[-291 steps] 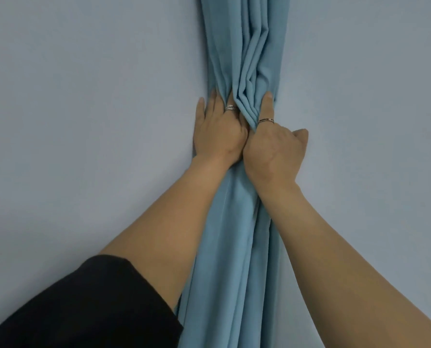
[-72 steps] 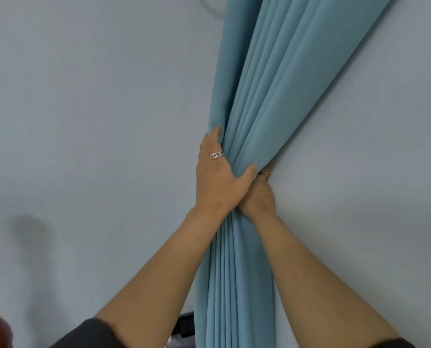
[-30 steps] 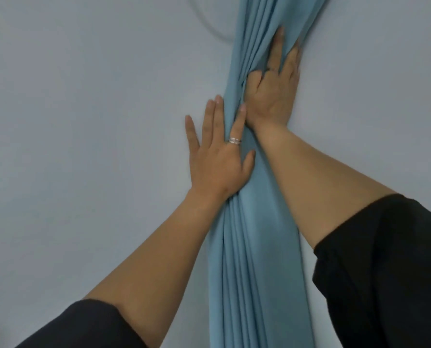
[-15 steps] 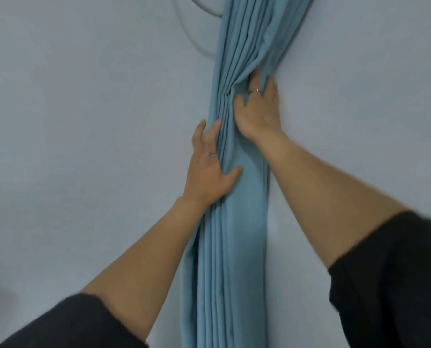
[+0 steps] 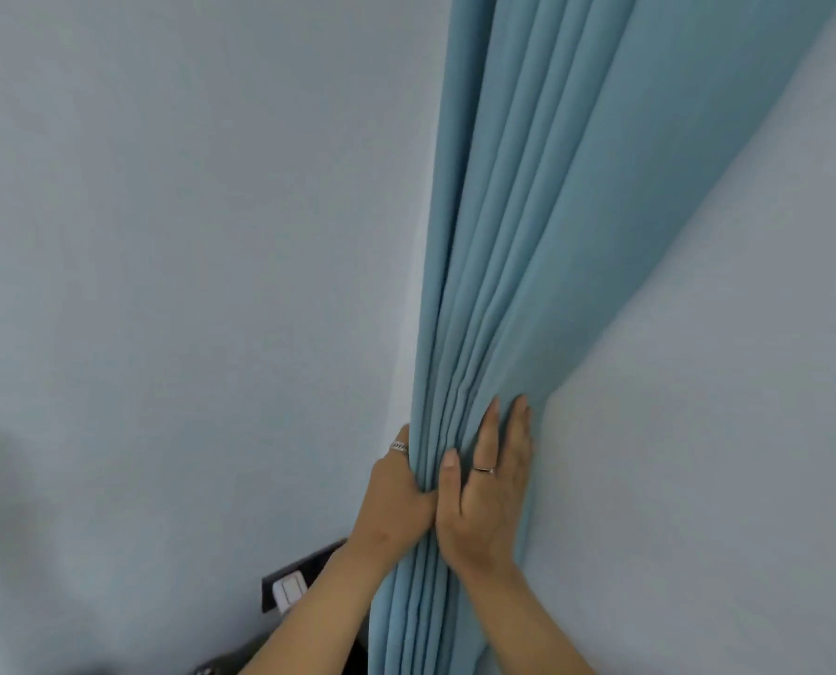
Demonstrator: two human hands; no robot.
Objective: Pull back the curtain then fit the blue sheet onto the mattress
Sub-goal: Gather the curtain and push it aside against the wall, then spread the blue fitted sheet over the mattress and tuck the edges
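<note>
close in, left hand (image 5: 399, 499) grips the pleated matte blue curtain (image 5: 528, 265); right hand (image 5: 491, 499) presses its folds, fingers straight.

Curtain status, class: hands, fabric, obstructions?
Left hand grips the bunched curtain. Right hand flat, pressing its folds. Nothing obstructing.

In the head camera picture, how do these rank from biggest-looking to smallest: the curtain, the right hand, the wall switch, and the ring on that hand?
1. curtain, by far the largest
2. right hand
3. wall switch, only partly visible
4. ring, the smallest
</note>
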